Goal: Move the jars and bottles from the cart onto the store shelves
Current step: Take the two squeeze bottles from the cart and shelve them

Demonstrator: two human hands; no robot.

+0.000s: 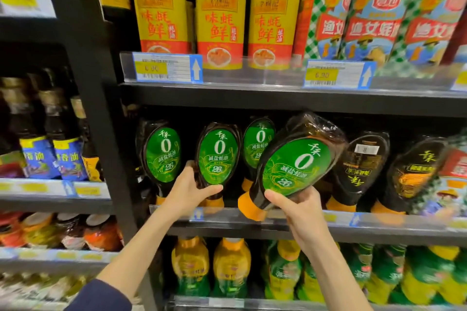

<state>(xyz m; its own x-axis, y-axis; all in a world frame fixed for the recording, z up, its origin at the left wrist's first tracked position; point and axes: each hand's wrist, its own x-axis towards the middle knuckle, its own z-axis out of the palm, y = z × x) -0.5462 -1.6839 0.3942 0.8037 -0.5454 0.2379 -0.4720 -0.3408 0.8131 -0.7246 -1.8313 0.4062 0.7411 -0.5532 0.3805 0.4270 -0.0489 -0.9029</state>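
Black shelving unit [278,100], several tiers. Top tier: three yellow-label btls [220,30] reading "味蚝鲜", then checkered-label btls [374,28] w/ "渔女" at the right end; price tag [326,74] on the front edge reads 6.90. Middle tier: upside-down squeeze btls, green oval labels w/ "0", "减盐蚝油", "26". Right hand [295,206] grips one such tilted bottle [295,164] near its orange cap, just off the middle tier's front edge. Left hand [188,190] is wrapped round the neck of a shelved bottle [217,155] standing at that edge.
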